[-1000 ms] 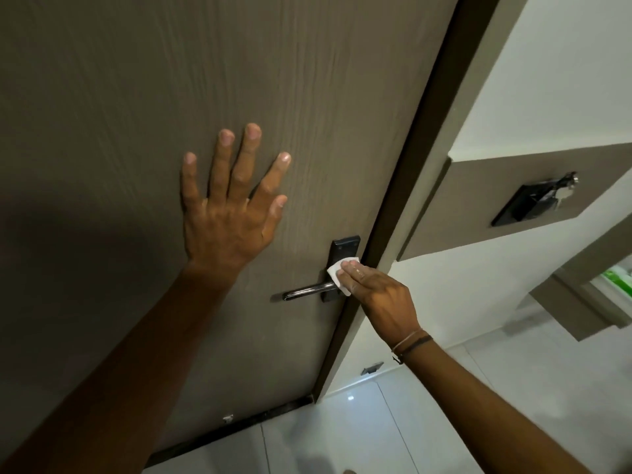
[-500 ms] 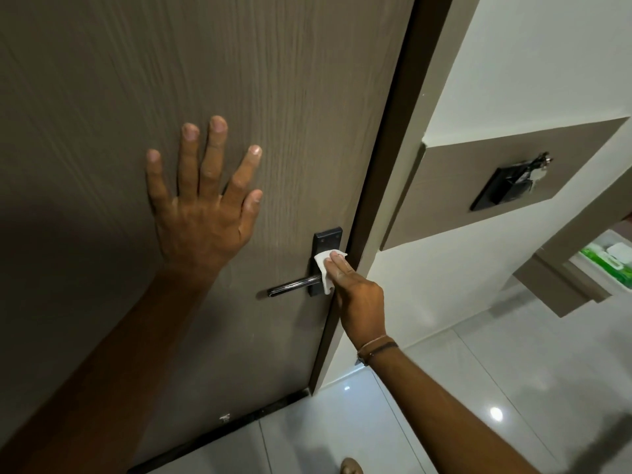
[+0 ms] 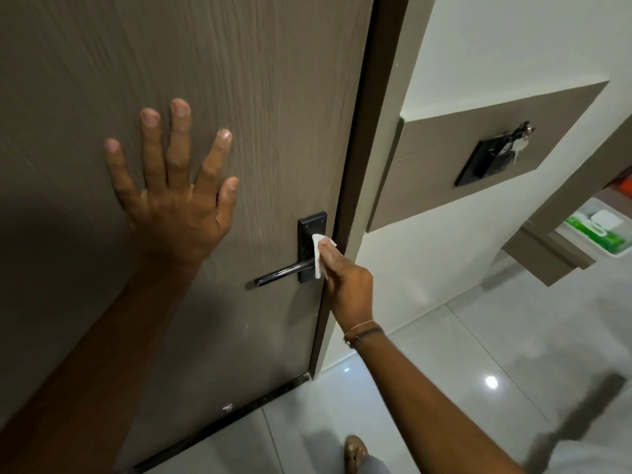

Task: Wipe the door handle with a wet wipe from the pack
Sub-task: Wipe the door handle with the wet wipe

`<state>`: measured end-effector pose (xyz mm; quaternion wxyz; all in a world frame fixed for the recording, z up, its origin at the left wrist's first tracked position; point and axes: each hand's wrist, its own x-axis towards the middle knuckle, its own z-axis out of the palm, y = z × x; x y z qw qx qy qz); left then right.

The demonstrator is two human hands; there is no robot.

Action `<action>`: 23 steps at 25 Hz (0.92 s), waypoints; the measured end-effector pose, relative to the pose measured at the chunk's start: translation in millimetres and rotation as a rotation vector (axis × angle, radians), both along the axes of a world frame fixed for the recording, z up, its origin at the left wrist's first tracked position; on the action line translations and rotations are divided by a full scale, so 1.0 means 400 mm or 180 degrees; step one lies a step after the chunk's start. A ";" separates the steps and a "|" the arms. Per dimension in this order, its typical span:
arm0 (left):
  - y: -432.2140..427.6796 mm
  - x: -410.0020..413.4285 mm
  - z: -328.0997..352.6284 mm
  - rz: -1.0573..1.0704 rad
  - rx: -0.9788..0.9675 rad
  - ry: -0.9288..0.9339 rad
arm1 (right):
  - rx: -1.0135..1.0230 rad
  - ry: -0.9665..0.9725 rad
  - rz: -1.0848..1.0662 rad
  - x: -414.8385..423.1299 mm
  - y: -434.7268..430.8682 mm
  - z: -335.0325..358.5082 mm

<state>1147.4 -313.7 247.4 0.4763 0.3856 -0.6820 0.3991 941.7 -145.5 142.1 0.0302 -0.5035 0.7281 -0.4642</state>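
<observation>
Left hand (image 3: 174, 200) spread flat on the door (image 3: 239, 80); right hand (image 3: 345, 282) pinches a wipe (image 3: 317, 256) against the handle (image 3: 284, 271).

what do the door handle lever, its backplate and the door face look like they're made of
Door handle lever: looks like polished metal, dark chrome, with bright streak reflections. Backplate: matte black, metal or plastic, hard to tell; small screws at the top. Door: brown wood-grain surface, likely laminate or veneer, with fine vertical streaks and a low sheen.

White tray (image 3: 614, 258) holds green wipe pack (image 3: 596, 234) (lid shut).
</observation>
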 end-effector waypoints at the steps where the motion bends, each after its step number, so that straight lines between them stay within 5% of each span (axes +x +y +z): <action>1: 0.000 0.000 0.001 -0.0004 -0.0010 -0.0001 | 0.0261 0.0487 0.0216 -0.030 0.002 0.001; 3: 0.001 -0.002 0.004 -0.0059 0.0004 0.0026 | 0.0418 0.0259 0.0362 -0.056 -0.003 0.011; 5: 0.002 -0.003 0.006 -0.0075 0.0002 0.0041 | -0.0029 -0.0984 0.0114 -0.031 -0.012 0.014; 7: 0.005 0.000 0.006 -0.0066 0.0016 0.0021 | -0.0169 -0.1586 -0.0153 0.005 -0.024 0.022; 9: 0.009 0.003 0.004 -0.0091 0.0050 -0.0001 | 0.0008 -0.0621 0.0057 -0.012 -0.002 0.032; 12: 0.012 -0.001 0.005 -0.0121 0.0086 -0.0009 | 0.0516 0.2414 0.0611 -0.109 0.009 0.074; 15: 0.016 -0.002 0.008 -0.0178 0.0084 0.0033 | 0.0765 0.3649 0.1529 -0.123 -0.024 0.130; 18: 0.013 0.000 0.011 -0.0104 0.0103 0.0046 | 0.0871 0.3845 0.1978 -0.110 -0.044 0.133; 23: 0.006 -0.001 0.008 -0.0004 0.0047 0.0022 | 0.0610 0.2811 0.1934 0.080 -0.089 0.095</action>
